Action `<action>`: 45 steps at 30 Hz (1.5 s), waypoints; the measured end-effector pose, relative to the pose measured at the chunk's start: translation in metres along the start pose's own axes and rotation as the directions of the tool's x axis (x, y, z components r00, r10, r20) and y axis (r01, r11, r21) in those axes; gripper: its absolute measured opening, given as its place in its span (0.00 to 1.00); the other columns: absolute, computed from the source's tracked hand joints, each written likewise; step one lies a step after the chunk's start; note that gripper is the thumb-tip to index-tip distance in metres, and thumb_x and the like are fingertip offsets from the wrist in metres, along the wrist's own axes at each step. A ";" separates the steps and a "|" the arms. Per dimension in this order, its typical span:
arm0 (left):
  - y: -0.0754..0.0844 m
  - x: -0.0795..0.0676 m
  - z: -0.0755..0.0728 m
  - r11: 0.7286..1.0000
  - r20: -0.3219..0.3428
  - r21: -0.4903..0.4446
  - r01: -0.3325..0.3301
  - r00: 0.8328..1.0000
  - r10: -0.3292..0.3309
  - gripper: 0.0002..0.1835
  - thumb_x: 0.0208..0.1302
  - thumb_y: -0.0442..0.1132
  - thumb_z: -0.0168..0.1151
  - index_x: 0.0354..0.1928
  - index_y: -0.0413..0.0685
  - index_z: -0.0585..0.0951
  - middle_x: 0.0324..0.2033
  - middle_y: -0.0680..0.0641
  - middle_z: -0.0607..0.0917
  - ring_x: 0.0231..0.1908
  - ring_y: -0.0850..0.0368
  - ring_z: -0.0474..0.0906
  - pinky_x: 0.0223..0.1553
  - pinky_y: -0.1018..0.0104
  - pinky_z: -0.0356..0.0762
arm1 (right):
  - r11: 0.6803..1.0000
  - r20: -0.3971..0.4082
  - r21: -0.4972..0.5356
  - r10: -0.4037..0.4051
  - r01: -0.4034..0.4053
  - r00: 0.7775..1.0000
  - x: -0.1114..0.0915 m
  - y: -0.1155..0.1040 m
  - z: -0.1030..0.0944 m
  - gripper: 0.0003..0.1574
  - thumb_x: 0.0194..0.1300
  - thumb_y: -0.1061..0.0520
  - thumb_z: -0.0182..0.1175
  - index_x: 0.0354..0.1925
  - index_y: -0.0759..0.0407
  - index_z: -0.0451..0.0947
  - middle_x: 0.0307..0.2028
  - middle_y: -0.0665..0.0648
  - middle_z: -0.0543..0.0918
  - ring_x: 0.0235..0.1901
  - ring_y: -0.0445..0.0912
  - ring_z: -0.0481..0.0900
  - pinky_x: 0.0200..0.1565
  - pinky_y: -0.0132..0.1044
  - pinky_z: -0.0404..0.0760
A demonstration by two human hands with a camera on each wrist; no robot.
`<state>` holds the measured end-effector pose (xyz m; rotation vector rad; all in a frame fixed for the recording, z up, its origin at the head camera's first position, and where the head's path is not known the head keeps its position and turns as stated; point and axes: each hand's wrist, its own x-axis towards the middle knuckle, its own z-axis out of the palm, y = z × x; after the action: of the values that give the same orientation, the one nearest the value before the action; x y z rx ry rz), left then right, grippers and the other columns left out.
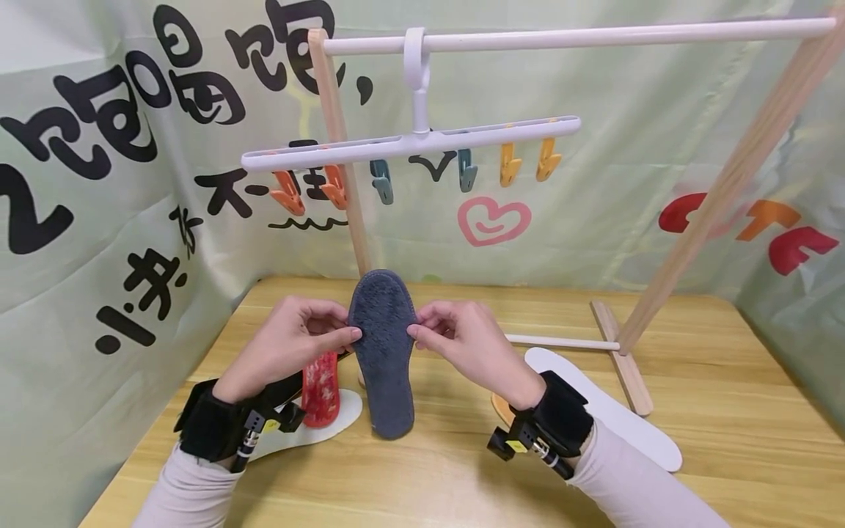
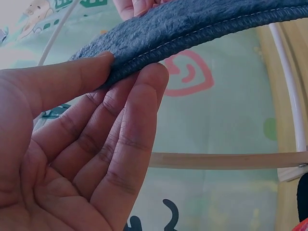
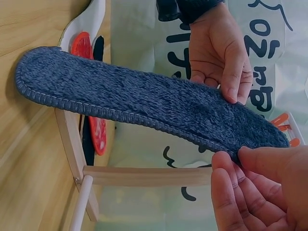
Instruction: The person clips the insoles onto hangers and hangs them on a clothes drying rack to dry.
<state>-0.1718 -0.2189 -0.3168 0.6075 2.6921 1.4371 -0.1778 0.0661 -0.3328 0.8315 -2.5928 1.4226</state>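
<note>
Between both hands stands a dark blue-grey fuzzy insole (image 1: 383,359), upright with its wide end up. My left hand (image 1: 290,341) pinches its left edge between thumb and fingers. On the opposite edge, the right hand (image 1: 465,345) pinches it at about the same height. Stitching runs along the insole's rim in the right wrist view, where its fleecy face (image 3: 144,96) shows. Above hangs a white hanger (image 1: 422,139) with orange clips (image 1: 335,187), blue clips (image 1: 381,182) and yellow clips (image 1: 510,165); nothing hangs from the clips.
A wooden rack with a white top rail (image 1: 594,35) carries the hanger. Left on the table (image 1: 449,469), a red insole (image 1: 321,396) lies over a white one (image 1: 346,418) and a black one. Another white insole (image 1: 614,411) lies right, beside an orange edge (image 1: 502,408) partly hidden by the wrist.
</note>
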 end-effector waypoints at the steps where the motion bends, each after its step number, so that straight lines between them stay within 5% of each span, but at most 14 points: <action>1: 0.000 0.000 -0.001 1.000 0.001 -0.003 -0.001 1.000 0.001 0.05 0.69 0.39 0.75 0.42 0.46 0.91 0.33 0.45 0.93 0.31 0.56 0.91 0.36 0.65 0.89 | 1.000 0.000 0.003 -0.001 0.001 1.000 0.000 0.000 0.000 0.06 0.72 0.55 0.72 0.45 0.55 0.88 0.32 0.47 0.90 0.31 0.36 0.87 0.37 0.32 0.84; 14: -0.007 -0.004 -0.013 0.999 -0.002 0.016 0.049 0.999 -0.049 0.06 0.70 0.41 0.75 0.43 0.47 0.90 0.34 0.47 0.93 0.34 0.56 0.91 0.38 0.65 0.88 | 1.000 0.031 0.011 -0.011 0.011 0.999 0.012 -0.004 0.005 0.07 0.74 0.53 0.70 0.46 0.54 0.89 0.33 0.48 0.91 0.31 0.35 0.88 0.37 0.32 0.85; 23: -0.009 -0.003 -0.021 1.000 -0.018 0.019 0.011 1.000 -0.010 0.06 0.71 0.42 0.74 0.42 0.48 0.91 0.33 0.48 0.93 0.33 0.57 0.91 0.37 0.64 0.88 | 0.999 0.012 0.010 -0.046 0.046 0.999 0.026 -0.014 -0.002 0.10 0.77 0.52 0.67 0.49 0.56 0.89 0.37 0.54 0.92 0.35 0.45 0.89 0.36 0.33 0.84; 29: -0.013 -0.005 -0.030 0.999 -0.051 0.049 0.019 0.999 -0.016 0.06 0.72 0.44 0.74 0.43 0.51 0.91 0.34 0.50 0.93 0.33 0.55 0.91 0.38 0.64 0.88 | 0.998 0.016 -0.009 -0.059 0.059 0.998 0.035 -0.020 -0.003 0.11 0.77 0.51 0.66 0.50 0.54 0.89 0.36 0.50 0.92 0.33 0.38 0.88 0.37 0.34 0.84; 45: -0.015 -0.011 -0.047 0.998 -0.079 0.056 0.019 0.997 -0.015 0.08 0.74 0.42 0.71 0.47 0.45 0.90 0.35 0.48 0.93 0.36 0.58 0.91 0.44 0.66 0.89 | 0.996 0.001 -0.005 -0.090 0.090 0.996 0.056 -0.043 -0.002 0.19 0.80 0.47 0.62 0.57 0.57 0.86 0.47 0.51 0.92 0.44 0.40 0.89 0.51 0.38 0.87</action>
<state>-0.1761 -0.2679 -0.3035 0.5406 2.8003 1.4139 -0.2051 0.0253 -0.2817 0.9353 -2.5235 1.3912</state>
